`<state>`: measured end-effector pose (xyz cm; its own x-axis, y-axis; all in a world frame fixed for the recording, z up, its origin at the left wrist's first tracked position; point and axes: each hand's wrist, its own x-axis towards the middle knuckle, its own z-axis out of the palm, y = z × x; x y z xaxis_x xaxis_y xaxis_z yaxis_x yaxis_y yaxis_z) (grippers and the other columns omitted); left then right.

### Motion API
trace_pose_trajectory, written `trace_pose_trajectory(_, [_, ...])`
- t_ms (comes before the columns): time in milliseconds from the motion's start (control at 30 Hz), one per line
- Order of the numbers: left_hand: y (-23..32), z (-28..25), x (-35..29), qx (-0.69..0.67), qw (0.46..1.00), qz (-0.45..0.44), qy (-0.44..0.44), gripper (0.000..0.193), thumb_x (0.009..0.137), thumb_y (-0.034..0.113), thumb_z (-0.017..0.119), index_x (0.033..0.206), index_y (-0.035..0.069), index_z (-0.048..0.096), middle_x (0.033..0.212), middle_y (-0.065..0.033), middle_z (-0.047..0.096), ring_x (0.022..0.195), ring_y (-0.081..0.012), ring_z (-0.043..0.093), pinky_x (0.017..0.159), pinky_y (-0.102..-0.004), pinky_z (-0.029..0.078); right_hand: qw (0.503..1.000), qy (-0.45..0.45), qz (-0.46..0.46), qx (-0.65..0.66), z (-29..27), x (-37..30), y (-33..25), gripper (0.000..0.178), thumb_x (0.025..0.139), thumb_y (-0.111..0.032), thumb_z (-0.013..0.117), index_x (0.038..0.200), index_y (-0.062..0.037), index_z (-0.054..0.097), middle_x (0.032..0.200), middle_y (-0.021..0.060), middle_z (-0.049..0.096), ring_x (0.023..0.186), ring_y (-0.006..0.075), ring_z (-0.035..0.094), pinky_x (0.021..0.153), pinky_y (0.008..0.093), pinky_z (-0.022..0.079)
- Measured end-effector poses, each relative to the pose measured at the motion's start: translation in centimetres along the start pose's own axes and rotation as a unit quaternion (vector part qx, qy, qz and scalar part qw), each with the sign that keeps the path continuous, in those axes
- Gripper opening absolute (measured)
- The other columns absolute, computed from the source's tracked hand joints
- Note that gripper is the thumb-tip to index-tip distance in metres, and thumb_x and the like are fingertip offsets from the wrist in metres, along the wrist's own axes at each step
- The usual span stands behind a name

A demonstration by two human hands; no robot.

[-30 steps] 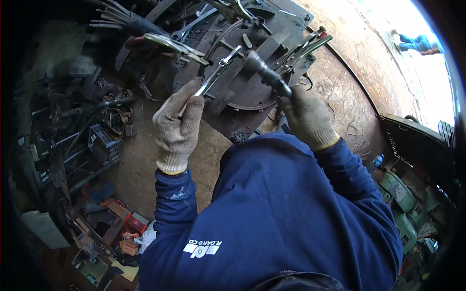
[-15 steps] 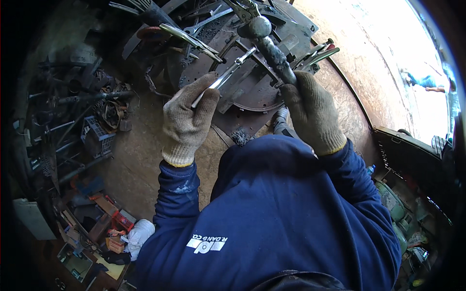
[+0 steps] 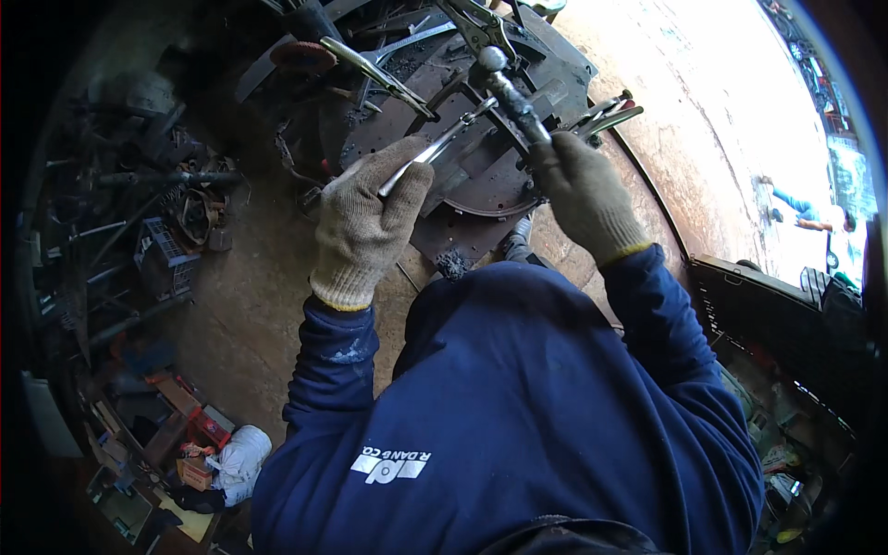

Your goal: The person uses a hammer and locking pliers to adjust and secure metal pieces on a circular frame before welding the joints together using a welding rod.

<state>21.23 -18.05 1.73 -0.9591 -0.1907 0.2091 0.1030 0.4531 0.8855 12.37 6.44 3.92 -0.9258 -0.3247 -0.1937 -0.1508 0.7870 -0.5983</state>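
Observation:
My left hand (image 3: pixel 368 220), in a knitted glove, is closed around a slim shiny metal tool (image 3: pixel 435 148) whose exact kind I cannot make out. Its far end points up and right over a dark steel workpiece (image 3: pixel 490 157). My right hand (image 3: pixel 590 192), gloved too, grips the metal handle of a ball-peen hammer (image 3: pixel 518 106). The rounded hammer head lies near the far end of the slim tool; whether they touch I cannot tell. Around the workpiece are locking pliers (image 3: pixel 379 76) at left, more locking pliers (image 3: pixel 481 28) at the far side and another pair (image 3: pixel 606 118) at right.
A wrench (image 3: pixel 407 42) and a reddish grinding disc (image 3: pixel 305 57) lie at the far left of the work. Metal scrap and a crate (image 3: pixel 166 259) line the left side. Boxes and a white sack (image 3: pixel 242 462) sit lower left. A person (image 3: pixel 805 213) is far off at right.
My right hand has lowered the hammer away from me, so its head is now closer to the slim tool. The left hand keeps its grip, and the whole view has shifted slightly.

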Motion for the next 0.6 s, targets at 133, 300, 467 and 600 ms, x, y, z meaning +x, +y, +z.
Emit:
trace_pose_trajectory(133, [0.1,0.0,0.2,0.022,1.0,0.013,-0.006,0.034,0.099,0.029,0.072,0.12,0.001,0.073,0.111,-0.0201,0.075,0.101,-0.0327,0.074,0.084,-0.0375,0.059,0.978,0.047,-0.009,0.205,-0.2,-2.2,1.6,0.036,0.111,-0.037,0.048,0.114,-0.0042,0.063,0.071,-0.0017,0.051,0.054,0.0047,0.047,0.047,0.0234,0.038])
trace_pose_trajectory(300, [0.8,0.1,0.2,-0.014,0.998,-0.056,-0.024,0.04,0.1,0.032,0.071,0.123,0.0,0.071,0.111,-0.0191,0.075,0.103,-0.0287,0.074,0.086,-0.0359,0.058,0.943,0.092,-0.013,0.32,1.5,-7.6,8.0,0.04,0.109,-0.035,0.05,0.121,0.0007,0.062,0.071,0.0001,0.057,0.057,0.0078,0.052,0.052,0.0262,0.042])
trace_pose_trajectory(467, [-0.3,0.0,-0.3,-0.064,0.996,-0.05,-0.036,0.047,0.101,0.04,0.069,0.129,0.002,0.07,0.105,-0.0121,0.076,0.076,-0.0114,0.069,0.065,-0.0259,0.055,0.946,0.116,0.022,0.303,4.8,-13.2,13.9,0.036,0.107,-0.03,0.052,0.123,0.0011,0.061,0.073,0.0006,0.06,0.06,0.0086,0.057,0.057,0.0282,0.047])
trace_pose_trajectory(600, [-0.2,-0.3,-0.4,-0.08,0.993,-0.071,-0.041,0.051,0.104,0.042,0.063,0.131,-0.001,0.068,0.112,-0.0114,0.075,0.067,-0.0076,0.064,0.059,-0.0224,0.052,0.987,0.135,-0.049,0.071,6.5,-13.7,15.7,0.031,0.104,-0.024,0.055,0.123,-0.0001,0.061,0.076,0.0064,0.063,0.065,0.0158,0.061,0.062,0.0323,0.051])
